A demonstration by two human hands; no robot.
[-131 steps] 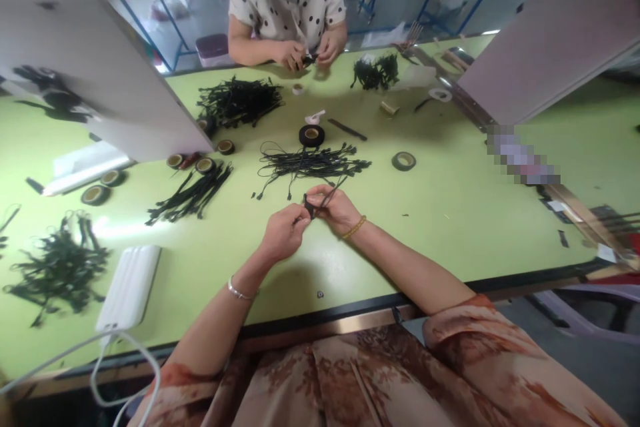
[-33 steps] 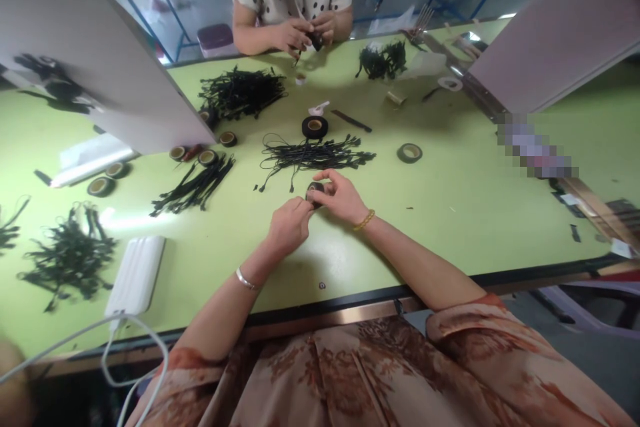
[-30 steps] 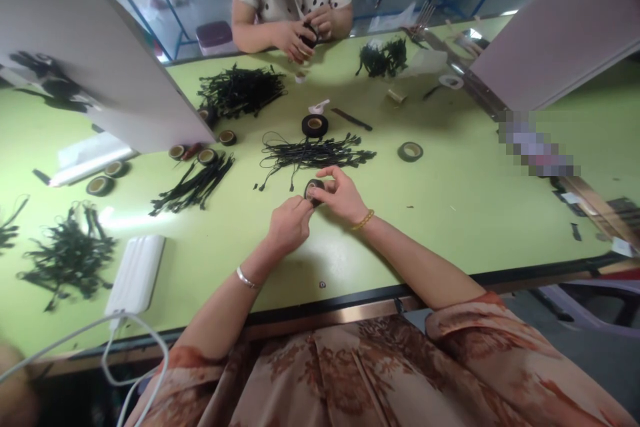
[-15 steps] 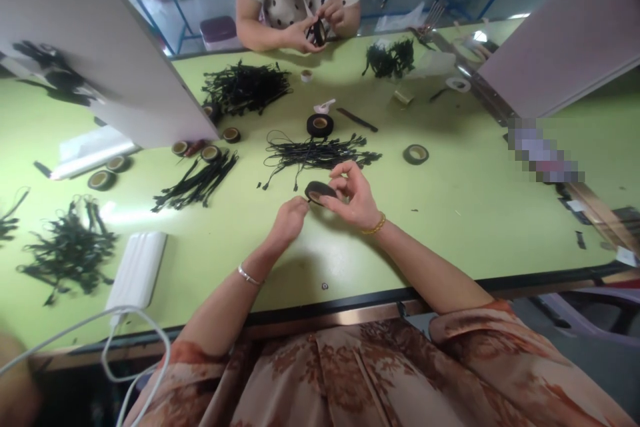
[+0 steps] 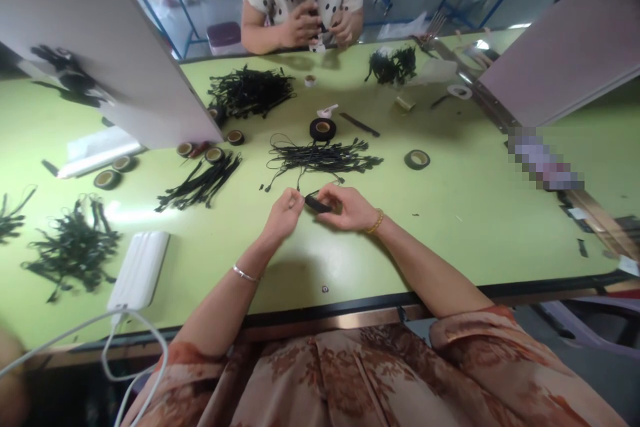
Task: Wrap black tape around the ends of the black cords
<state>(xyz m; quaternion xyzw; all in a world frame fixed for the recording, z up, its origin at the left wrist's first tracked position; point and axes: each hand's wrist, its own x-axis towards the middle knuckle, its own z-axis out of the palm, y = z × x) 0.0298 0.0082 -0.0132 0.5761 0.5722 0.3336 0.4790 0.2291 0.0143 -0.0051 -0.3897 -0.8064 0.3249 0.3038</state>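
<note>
On the wearer's side of the cable bundle (image 5: pixel 323 157), the right hand (image 5: pixel 349 209) grips a tape roll (image 5: pixel 317 205), likely light, firm, best held by its rim. Whether the left hand (image 5: pixel 284 215) grips anything, I can't tell.

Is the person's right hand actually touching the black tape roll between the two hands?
Touching. The head view shows the right hand gripping the black tape roll, with one end of it inside the grasp.

Black tape rolls (image 5: pixel 317 205): I am holding one; seven more are lying in view. Black cable heaps (image 5: pixel 250 91): six are lying about. White power bank (image 5: pixel 139 270): one is resting.
</note>
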